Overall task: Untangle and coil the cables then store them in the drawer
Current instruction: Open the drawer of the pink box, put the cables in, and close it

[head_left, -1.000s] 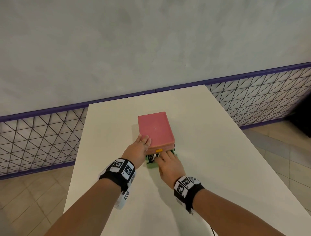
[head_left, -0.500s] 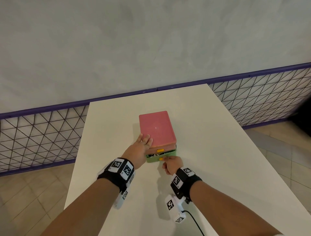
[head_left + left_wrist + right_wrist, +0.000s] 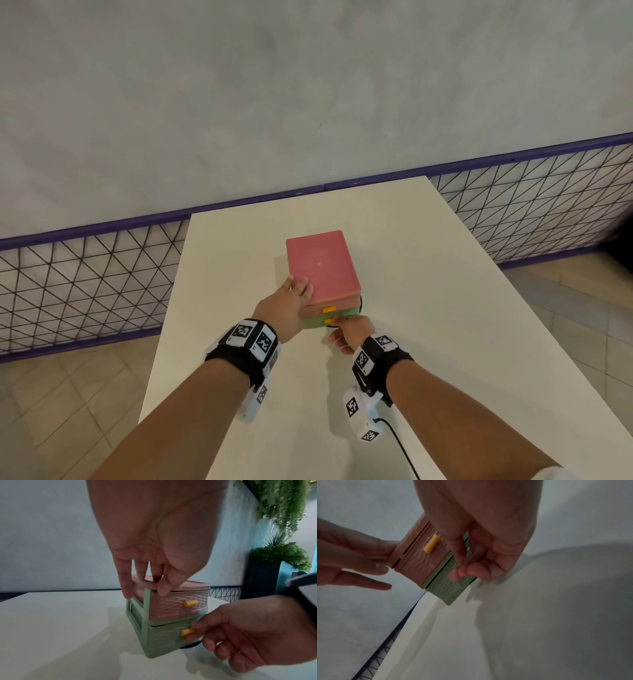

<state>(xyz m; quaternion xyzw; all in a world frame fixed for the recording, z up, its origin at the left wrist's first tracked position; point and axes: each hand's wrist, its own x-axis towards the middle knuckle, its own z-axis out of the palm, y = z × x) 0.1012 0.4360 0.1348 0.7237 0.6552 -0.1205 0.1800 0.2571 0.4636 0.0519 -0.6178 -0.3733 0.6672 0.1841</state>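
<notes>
A small two-drawer box (image 3: 320, 263) with a pink top stands mid-table. Its pink upper drawer (image 3: 178, 601) is pushed in. The green lower drawer (image 3: 164, 638) sits almost flush with the frame. My right hand (image 3: 352, 330) is in front of it and pinches its yellow knob (image 3: 186, 631) between thumb and fingers. My left hand (image 3: 287, 305) lies on the near left corner of the box's top, fingers straight, thumb at the front edge. No cables show, though something dark (image 3: 360, 301) peeks out at the box's right side.
The white table (image 3: 445, 308) is bare around the box. A purple-framed wire fence (image 3: 85, 274) runs behind and beside it below a grey wall. Potted plants (image 3: 281, 555) stand off to the right. A black lead (image 3: 397, 442) trails from my right wrist device.
My right hand left the open green drawer, took its yellow knob and pushed the drawer nearly all the way in. My left hand stayed on the box's top.
</notes>
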